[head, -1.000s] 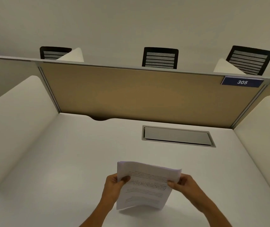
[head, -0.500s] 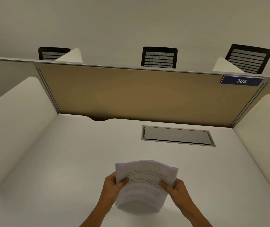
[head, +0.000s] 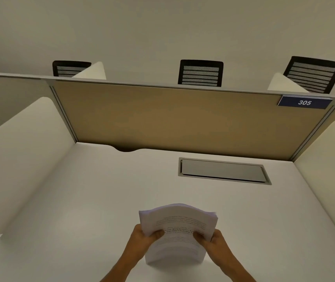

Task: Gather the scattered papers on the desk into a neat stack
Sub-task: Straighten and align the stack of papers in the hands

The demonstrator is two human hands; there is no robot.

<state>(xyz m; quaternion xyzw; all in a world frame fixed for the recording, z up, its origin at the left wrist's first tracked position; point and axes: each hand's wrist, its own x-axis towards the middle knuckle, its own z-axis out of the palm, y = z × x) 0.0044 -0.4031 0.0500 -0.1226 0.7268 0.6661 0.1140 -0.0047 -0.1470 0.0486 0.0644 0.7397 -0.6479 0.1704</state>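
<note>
Matt white desk point(head: 93, 200), paper stack point(head: 179, 222)

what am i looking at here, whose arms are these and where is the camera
There is no machine here: the arms belong to a person, and the single camera is worn on that person's head, looking forward and down. That is why only forearms and hands show, at the bottom of the picture.

The left hand and the right hand each grip one side of a stack of papers, held upright with its lower edge on or just above the white desk. The top edge bows.

Set into the desk is a closed grey hatch. Behind it stands a tan divider panel with a blue sign reading 305. Three black chair backs show beyond.
</note>
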